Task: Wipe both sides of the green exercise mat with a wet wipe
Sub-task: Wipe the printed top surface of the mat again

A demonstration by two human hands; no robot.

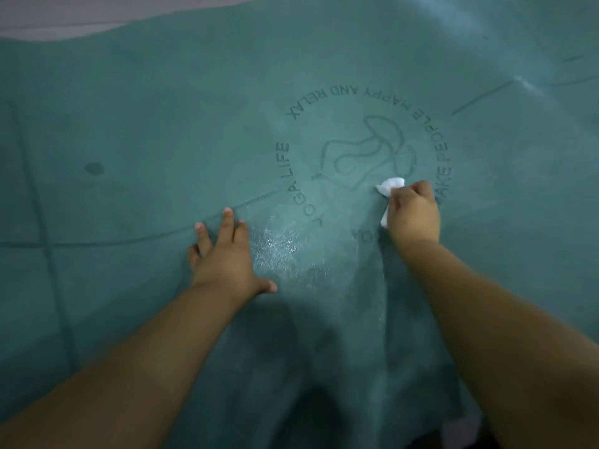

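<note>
The green exercise mat (136, 131) lies flat and fills almost the whole view, printed side up with a round logo and a ring of text right of centre. My right hand (413, 215) grips a crumpled white wet wipe (390, 186) and presses it on the mat at the lower right of the logo. Most of the wipe is hidden under my fingers. My left hand (223, 254) rests flat on the mat with fingers spread, left of the logo. A wet shiny patch (275, 244) lies between my hands.
A strip of pale floor (64, 14) shows beyond the mat's far edge at the top left. A small dark spot (94, 168) marks the mat at the left. Printed guide lines cross the mat on the left and upper right.
</note>
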